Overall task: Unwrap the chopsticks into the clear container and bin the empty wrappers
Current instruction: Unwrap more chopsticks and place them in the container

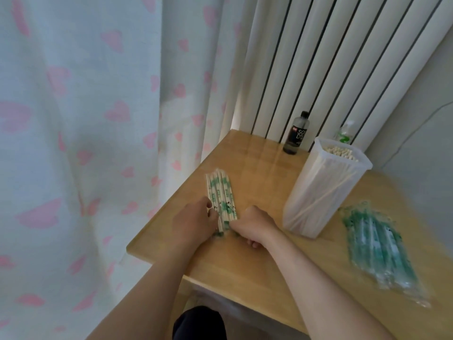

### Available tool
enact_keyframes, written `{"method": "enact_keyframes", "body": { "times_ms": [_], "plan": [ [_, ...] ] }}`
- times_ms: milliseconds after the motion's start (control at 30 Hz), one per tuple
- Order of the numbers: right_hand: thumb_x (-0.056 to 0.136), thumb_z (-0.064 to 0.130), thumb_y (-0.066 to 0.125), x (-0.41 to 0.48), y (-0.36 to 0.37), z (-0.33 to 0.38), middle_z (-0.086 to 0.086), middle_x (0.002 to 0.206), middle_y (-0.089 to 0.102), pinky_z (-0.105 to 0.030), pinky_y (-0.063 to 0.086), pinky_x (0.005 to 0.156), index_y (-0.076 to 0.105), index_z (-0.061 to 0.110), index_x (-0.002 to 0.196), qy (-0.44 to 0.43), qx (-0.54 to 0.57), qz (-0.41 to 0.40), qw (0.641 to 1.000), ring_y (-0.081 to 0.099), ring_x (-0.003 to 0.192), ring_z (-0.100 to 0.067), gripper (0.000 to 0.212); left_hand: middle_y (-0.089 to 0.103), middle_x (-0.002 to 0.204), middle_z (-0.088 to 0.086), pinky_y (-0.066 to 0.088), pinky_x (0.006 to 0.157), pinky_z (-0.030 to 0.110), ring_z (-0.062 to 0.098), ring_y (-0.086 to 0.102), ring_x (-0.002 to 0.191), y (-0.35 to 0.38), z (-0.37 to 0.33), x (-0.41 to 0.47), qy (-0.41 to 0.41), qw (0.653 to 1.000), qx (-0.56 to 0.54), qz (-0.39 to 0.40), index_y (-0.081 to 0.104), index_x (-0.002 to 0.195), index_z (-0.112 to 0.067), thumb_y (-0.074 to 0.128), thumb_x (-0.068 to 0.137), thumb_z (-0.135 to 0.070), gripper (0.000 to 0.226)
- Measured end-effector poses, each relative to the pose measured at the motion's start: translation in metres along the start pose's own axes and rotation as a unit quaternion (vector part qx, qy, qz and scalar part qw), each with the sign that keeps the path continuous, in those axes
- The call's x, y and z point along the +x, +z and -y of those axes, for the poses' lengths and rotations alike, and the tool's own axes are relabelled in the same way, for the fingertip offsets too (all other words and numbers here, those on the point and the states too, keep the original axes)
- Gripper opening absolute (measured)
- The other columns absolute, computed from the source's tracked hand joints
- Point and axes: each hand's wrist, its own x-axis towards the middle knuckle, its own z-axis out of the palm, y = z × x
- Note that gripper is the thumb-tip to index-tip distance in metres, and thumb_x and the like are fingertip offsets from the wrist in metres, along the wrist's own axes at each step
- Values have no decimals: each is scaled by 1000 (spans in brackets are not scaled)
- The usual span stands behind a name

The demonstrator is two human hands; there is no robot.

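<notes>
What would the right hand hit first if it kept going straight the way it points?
The wrapped chopsticks: the right hand points left across the table and seems to grip their near end. Just beyond lies the left hand, though depth is unclear.

Curtain (73,143) at 9 o'clock white with pink hearts; radiator (331,57) at 1 o'clock white ribs, dark gaps; counter (257,261) honey-tan wood. Wrapped chopsticks (220,192) white with green print, empty wrappers (377,246) at 4 o'clock clear with green print, clear container (323,192) frosted, pale beige sticks inside. Bottle (296,133) dark, black cap, white lettering; second bottle (344,134) clear, green label.
</notes>
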Motion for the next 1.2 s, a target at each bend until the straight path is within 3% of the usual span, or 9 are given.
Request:
{"method": "enact_keyframes", "body": {
  "times_ms": [133, 267, 367, 500, 700, 800, 933, 1033, 1200],
  "plan": [
    [84, 38, 56, 4, 0, 4, -7, 77, 73, -29, 57, 51, 68, 14, 103, 30, 30, 16, 999, 68, 57, -22, 33, 66, 87, -6, 54, 73, 36, 17, 60, 82, 0, 3, -2, 0, 1000, -15, 3, 59, 111, -26, 47, 93, -37, 24],
    [89, 20, 59, 2, -7, -10, -12, 82, 63, -28, 53, 47, 64, 5, 106, 72, 263, 31, 962, 62, 51, -19, 23, 64, 79, -8, 55, 69, 35, 13, 60, 74, -2, 3, -4, 3, 1000, -20, 7, 59, 107, -27, 46, 94, -36, 20],
    [93, 4, 56, -6, -15, -23, -15, 85, 68, -31, 56, 48, 61, 4, 99, 61, 377, -23, 924, 63, 53, -19, 8, 64, 79, -10, 54, 66, 33, 11, 59, 72, -4, 1, -5, 3, 1000, -13, 12, 58, 106, -29, 46, 95, -37, 18],
    [92, -2, 56, -18, -28, -38, -14, 83, 70, -33, 56, 52, 64, 8, 95, 30, 418, -89, 904, 61, 57, -19, 14, 64, 85, -12, 56, 69, 34, 10, 59, 75, -6, -2, -8, 3, 1000, -6, 29, 59, 109, -30, 47, 95, -39, 20],
    [90, -3, 71, -36, -44, -55, -8, 69, 61, -33, 55, 55, 69, 7, 90, -9, 451, -17, 892, 57, 52, -15, 10, 67, 80, -12, 58, 72, 37, 11, 64, 73, -15, -10, -12, -20, 996, -60, 70, 60, 108, -33, 50, 93, -36, 18],
    [94, 4, 70, -44, -50, -59, -9, 72, 62, -33, 57, 58, 71, 3, 93, -27, 477, -39, 878, 60, 57, -17, 1, 66, 72, -6, 54, 67, 36, 16, 63, 67, -20, -24, -14, -15, 992, -118, 43, 64, 105, -26, 53, 92, -28, 17],
    [97, 8, 58, -60, -67, -61, -6, 69, 61, -33, 56, 60, 73, 9, 91, -58, 409, -142, 899, 60, 64, -20, 15, 63, 109, 1, 44, 87, 35, 26, 58, 103, -21, -60, -13, 153, 988, -25, -18, 69, 115, -16, 63, 91, -22, 26],
    [93, 3, 53, -79, -87, -67, -8, 64, 59, -34, 53, 58, 71, 8, 88, -113, 393, -191, 892, 57, 60, -21, 20, 59, 129, 3, 38, 102, 44, 27, 54, 120, -20, -96, -14, 312, 946, 75, -43, 64, 127, -20, 66, 89, -32, 40],
    [88, -9, 50, -103, -125, -105, -9, 62, 54, -35, 44, 52, 70, 4, 73, -137, 455, -223, 851, 50, 58, -23, 28, 63, 126, 3, 40, 105, 44, 25, 60, 116, -15, -147, -18, 387, 901, 156, -121, 60, 124, -22, 67, 89, -40, 40]
  ]
}}
